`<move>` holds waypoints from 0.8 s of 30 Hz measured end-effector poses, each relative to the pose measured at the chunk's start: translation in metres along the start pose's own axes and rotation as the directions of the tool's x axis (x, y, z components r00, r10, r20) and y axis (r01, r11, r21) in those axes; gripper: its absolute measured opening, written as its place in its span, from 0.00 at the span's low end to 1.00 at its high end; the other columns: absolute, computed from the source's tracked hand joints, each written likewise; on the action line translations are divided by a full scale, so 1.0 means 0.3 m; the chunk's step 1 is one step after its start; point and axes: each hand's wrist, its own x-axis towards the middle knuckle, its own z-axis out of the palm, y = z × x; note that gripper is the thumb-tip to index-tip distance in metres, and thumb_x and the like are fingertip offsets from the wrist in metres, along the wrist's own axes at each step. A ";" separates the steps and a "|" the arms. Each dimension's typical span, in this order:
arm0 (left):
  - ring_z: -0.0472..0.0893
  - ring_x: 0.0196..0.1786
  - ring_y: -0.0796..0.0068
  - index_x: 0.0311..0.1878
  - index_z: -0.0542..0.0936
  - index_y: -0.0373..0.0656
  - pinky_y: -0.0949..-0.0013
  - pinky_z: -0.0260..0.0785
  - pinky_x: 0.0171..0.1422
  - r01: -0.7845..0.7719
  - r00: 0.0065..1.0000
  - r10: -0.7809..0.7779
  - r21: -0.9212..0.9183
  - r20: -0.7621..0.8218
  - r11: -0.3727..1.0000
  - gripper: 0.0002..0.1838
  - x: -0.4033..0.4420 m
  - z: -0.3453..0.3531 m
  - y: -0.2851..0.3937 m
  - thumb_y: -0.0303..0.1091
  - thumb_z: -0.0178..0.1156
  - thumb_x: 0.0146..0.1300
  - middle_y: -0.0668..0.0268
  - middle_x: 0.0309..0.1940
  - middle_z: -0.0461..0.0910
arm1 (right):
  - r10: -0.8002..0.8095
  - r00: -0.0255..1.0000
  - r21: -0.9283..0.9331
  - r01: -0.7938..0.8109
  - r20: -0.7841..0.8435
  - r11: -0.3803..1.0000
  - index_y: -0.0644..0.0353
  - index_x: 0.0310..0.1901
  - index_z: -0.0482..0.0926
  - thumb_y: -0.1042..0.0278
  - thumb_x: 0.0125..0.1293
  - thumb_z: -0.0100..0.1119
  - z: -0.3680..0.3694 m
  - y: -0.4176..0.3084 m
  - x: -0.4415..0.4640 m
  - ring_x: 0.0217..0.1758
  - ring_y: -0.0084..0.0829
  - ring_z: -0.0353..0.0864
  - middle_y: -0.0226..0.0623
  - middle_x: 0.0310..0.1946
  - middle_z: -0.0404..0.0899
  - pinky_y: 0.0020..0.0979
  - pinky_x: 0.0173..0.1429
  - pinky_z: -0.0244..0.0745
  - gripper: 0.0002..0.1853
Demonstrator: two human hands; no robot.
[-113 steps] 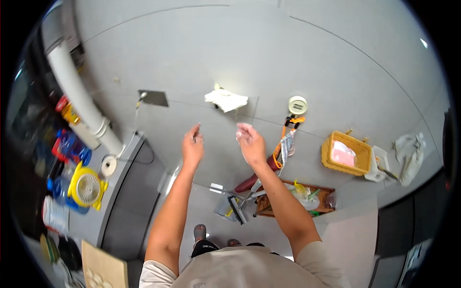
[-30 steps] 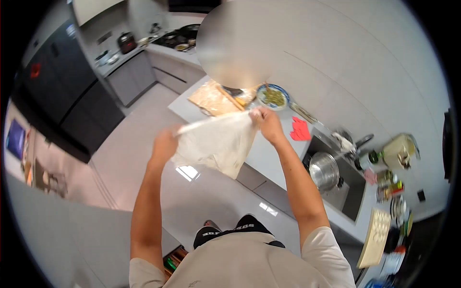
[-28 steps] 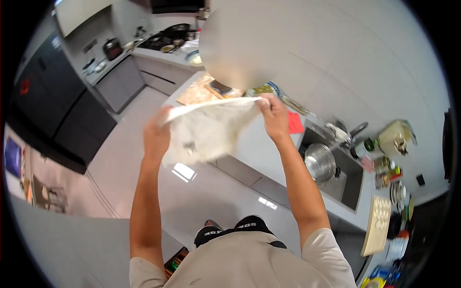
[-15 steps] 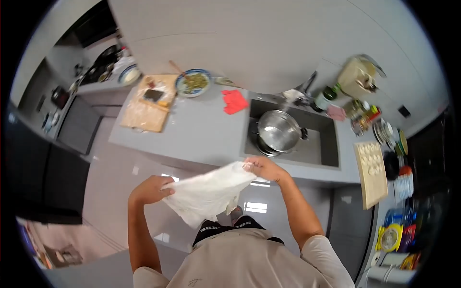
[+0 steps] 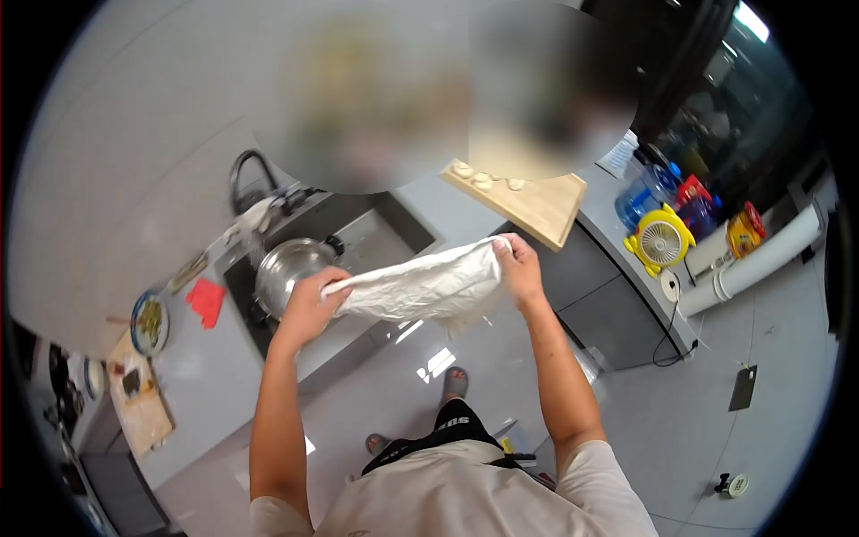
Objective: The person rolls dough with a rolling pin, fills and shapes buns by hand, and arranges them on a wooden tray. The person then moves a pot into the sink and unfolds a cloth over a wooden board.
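Note:
A white cloth (image 5: pixel 425 285) is stretched between my two hands in front of the counter's edge, its lower side hanging loose. My left hand (image 5: pixel 310 309) pinches one end, close beside the sink. The other top corner is gripped by my right hand (image 5: pixel 521 266), off to the right. Behind my left hand, a steel pot (image 5: pixel 291 268) with black handles stands in the grey sink (image 5: pixel 394 224) under the black faucet (image 5: pixel 255 174).
A wooden board (image 5: pixel 546 210) with pale dough pieces juts over the counter edge. Beyond it are a yellow fan (image 5: pixel 662 238) and a blue water jug (image 5: pixel 646 192). To the left lie a red cloth (image 5: pixel 207 302), a plate of green food (image 5: pixel 149 324) and another board (image 5: pixel 134 421). Part of the background is blurred.
My view has turned right, toward the dough board and fan. Both hands still hold the cloth, which is now raised and pulled into a narrower band.

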 end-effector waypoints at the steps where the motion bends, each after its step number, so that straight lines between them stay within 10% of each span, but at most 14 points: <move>1: 0.77 0.41 0.79 0.50 0.84 0.38 0.71 0.72 0.51 -0.069 0.997 0.068 -0.034 -0.023 0.997 0.10 0.108 0.080 0.036 0.32 0.68 0.71 0.68 0.36 0.83 | -0.003 0.998 0.023 0.005 -0.058 1.000 0.61 0.49 0.85 0.61 0.81 0.61 -0.091 0.003 0.047 0.42 0.15 0.76 0.22 0.38 0.83 0.24 0.50 0.74 0.12; 19: 0.79 0.35 0.70 0.45 0.84 0.32 0.65 0.72 0.45 -0.219 0.948 0.241 0.123 -0.209 0.968 0.20 1.773 0.832 0.274 0.45 0.69 0.73 0.57 0.30 0.83 | -0.008 0.926 -0.214 -0.079 -0.378 0.974 0.65 0.50 0.84 0.58 0.78 0.64 -0.867 0.315 1.147 0.34 0.21 0.73 0.30 0.30 0.80 0.27 0.43 0.73 0.16; 22: 0.84 0.42 0.39 0.48 0.84 0.37 0.52 0.75 0.48 -0.305 0.877 0.405 0.351 -0.260 0.885 0.22 2.096 0.916 0.218 0.50 0.70 0.71 0.44 0.37 0.86 | 0.009 0.911 -0.228 -0.112 -0.412 0.967 0.65 0.50 0.84 0.58 0.77 0.63 -0.888 0.429 1.382 0.35 0.24 0.77 0.34 0.32 0.83 0.30 0.45 0.75 0.16; 24: 0.85 0.42 0.39 0.49 0.84 0.38 0.51 0.76 0.48 -0.275 0.916 0.342 0.295 -0.210 0.915 0.22 2.324 0.998 0.170 0.51 0.70 0.70 0.44 0.37 0.86 | -0.014 0.886 -0.253 -0.117 -0.464 0.960 0.64 0.50 0.85 0.58 0.78 0.62 -0.911 0.485 1.556 0.38 0.30 0.82 0.41 0.36 0.87 0.34 0.49 0.77 0.15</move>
